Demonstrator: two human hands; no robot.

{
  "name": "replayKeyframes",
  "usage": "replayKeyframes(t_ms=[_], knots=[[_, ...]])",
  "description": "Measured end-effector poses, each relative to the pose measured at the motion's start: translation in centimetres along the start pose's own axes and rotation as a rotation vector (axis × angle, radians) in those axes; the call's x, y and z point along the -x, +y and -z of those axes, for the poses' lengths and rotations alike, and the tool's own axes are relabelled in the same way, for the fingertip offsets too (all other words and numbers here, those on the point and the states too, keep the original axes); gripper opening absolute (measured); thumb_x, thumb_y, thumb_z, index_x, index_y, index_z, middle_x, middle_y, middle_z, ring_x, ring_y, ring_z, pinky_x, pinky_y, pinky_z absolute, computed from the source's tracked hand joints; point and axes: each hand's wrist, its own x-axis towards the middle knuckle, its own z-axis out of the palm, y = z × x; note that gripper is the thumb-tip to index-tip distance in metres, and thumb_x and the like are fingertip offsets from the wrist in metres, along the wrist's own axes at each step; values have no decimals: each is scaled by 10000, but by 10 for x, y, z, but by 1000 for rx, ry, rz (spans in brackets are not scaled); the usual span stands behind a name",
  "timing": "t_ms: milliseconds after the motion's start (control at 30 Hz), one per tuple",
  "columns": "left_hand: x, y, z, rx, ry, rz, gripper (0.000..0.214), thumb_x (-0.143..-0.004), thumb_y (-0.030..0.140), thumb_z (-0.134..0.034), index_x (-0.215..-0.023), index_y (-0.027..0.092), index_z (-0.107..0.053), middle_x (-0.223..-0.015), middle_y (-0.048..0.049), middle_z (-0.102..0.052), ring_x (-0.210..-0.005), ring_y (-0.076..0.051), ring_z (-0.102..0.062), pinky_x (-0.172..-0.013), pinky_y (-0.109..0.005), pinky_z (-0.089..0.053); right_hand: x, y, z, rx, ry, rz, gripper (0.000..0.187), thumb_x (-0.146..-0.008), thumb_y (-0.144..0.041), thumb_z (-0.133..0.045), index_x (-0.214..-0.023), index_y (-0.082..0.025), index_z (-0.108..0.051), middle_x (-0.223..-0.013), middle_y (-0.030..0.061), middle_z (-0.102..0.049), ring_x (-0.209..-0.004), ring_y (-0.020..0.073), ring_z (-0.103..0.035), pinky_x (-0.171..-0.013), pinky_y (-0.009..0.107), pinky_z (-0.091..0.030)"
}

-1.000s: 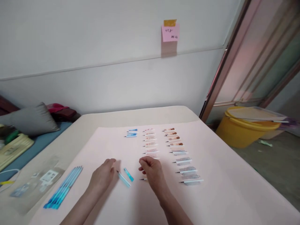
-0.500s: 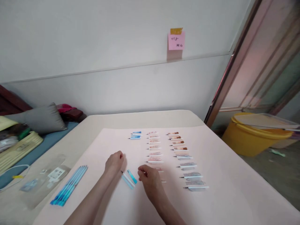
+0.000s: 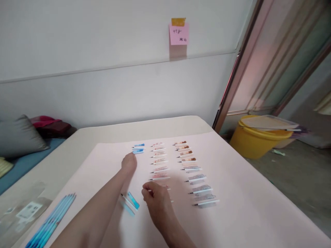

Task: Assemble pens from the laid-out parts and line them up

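My left hand [image 3: 129,163] is stretched forward, curled closed, just below a small group of blue pen parts [image 3: 138,151] at the far end; its fingertips are hidden. My right hand [image 3: 156,195] hovers closer in, thumb and forefinger pressed together; whatever they may hold cannot be made out. Between the arms lie a white pen refill [image 3: 130,202] with a dark tip, a bright blue pen piece [image 3: 133,200] and a pale blue tube [image 3: 127,208]. Part of the pinkish row of pen parts [image 3: 159,168] is covered by the right hand.
On the right runs a row of brown and grey pen parts [image 3: 198,179]. Several blue pens [image 3: 51,220] lie together at front left, beside a clear plastic bag [image 3: 31,210]. Beyond the table's right edge stands a yellow bin [image 3: 248,143]. A wall closes the far side.
My left hand has moved forward, away from the loose refill, to the far blue parts. My right hand stays near the pinkish row, still pinched. The view has turned slightly right.
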Motion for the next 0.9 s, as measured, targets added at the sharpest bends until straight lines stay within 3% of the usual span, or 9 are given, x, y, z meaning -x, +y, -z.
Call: replayKeyframes(t_ms=[133,267,400,500,533,600,667,767,900], knots=[[4,-4,0,105,3,2,218,-827,238,-418,-884,119,-592,-964,-185,-636,-996,-287,-581,-845,-374,-398,2,-2,0,57,-29,-4,181,-790,-181,-471,-749,-210,-645,-680,5,-641,-612,137,-563,-537,215,-324],[20,-13,11,283,43,30,128,-791,221,-477,-788,141,-576,-893,-159,-643,-965,-268,-589,-848,-372,-404,4,-4,-5,277,-71,43,184,-796,-132,-468,-769,-201,-636,-715,25,-650,-651,158,-587,-546,229,-315],[61,-33,33,552,50,42,116,-776,220,-477,-692,164,-532,-698,-72,-635,-745,-196,-623,-707,-313,-471,6,-1,-14,595,-173,132,208,-815,-83,-432,-825,-173,-618,-801,76,-658,-714,204,-621,-561,254,-335],[105,-55,51,781,75,60,147,-796,293,-479,-749,161,-526,-762,-47,-648,-727,-144,-625,-672,-257,-492,6,2,-27,743,-266,151,218,-822,-66,-421,-854,-161,-615,-835,101,-657,-754,237,-638,-585,276,-380],[119,-62,56,885,90,78,154,-788,307,-503,-752,159,-527,-756,-38,-644,-709,-128,-621,-662,-241,-496,7,3,-33,776,-288,151,228,-820,-55,-417,-865,-160,-614,-838,103,-655,-766,245,-641,-595,283,-396],[143,-75,62,1337,126,195,149,-693,248,-646,-733,145,-547,-685,-17,-621,-626,-101,-596,-609,-208,-492,8,5,-46,835,-307,167,260,-815,-27,-401,-897,-156,-611,-848,106,-647,-779,251,-645,-610,299,-426],[159,-84,64,1593,148,303,163,-654,150,-688,-776,132,-583,-671,-15,-621,-585,-80,-583,-578,-178,-485,9,7,-59,894,-300,190,288,-817,-9,-379,-928,-147,-606,-866,112,-637,-777,253,-647,-618,317,-451],[170,-88,63,1724,89,396,139,-694,52,-642,-823,101,-622,-705,-48,-637,-606,-76,-599,-599,-165,-499,11,11,-74,962,-282,207,289,-828,-9,-367,-940,-130,-604,-874,126,-624,-767,249,-649,-626,330,-474],[170,-84,65,1801,-4,401,87,-716,13,-614,-752,93,-621,-691,-56,-632,-614,-87,-609,-593,-171,-512,9,19,-88,1017,-272,205,286,-826,-6,-368,-930,-127,-605,-865,126,-617,-740,243,-650,-606,326,-480]])
